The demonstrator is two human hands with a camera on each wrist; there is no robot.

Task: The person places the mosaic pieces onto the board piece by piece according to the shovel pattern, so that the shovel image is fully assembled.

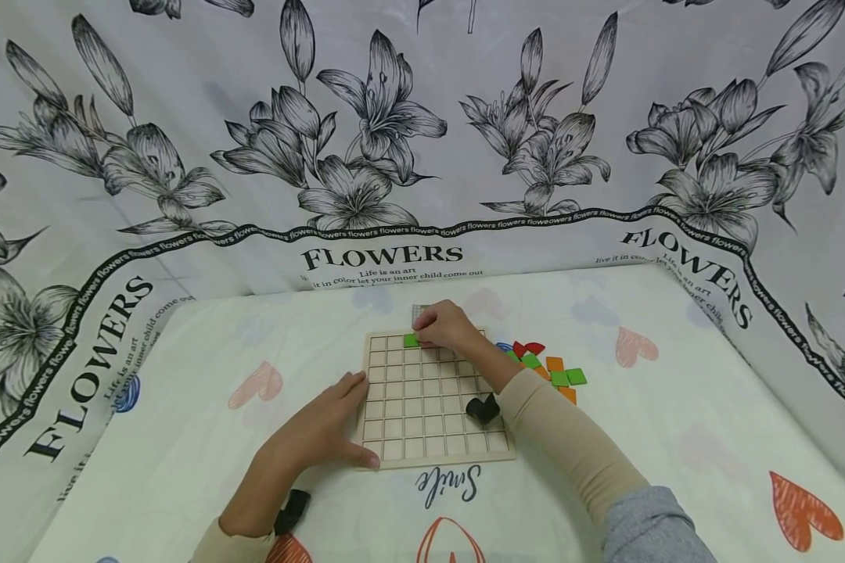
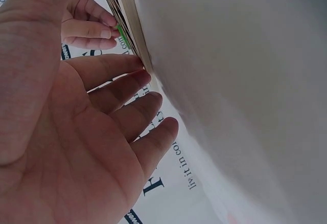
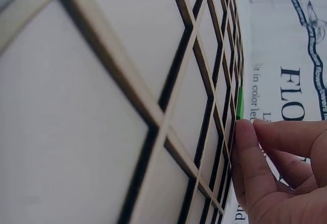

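Note:
A square wooden grid board (image 1: 422,465) lies flat on the tablecloth. A green square tile (image 1: 411,340) is in its far row, left of the middle. My right hand (image 1: 447,327) reaches over the board, pinching this tile at its right edge with thumb and fingertips; the right wrist view shows the green tile (image 3: 240,101) right at the fingertips (image 3: 246,128). My left hand (image 1: 324,426) rests along the board's left side, thumb by the near left corner. In the left wrist view its fingers (image 2: 145,106) are spread loosely, the uppermost touching the board's edge (image 2: 134,27).
Right of the board, partly behind the right forearm, lies a loose pile of green tiles (image 1: 576,376), orange tiles (image 1: 555,363) and red pieces (image 1: 533,347). A small grey gridded patch (image 1: 418,311) shows just beyond the board. A flower-printed cloth (image 1: 394,156) hangs behind the table.

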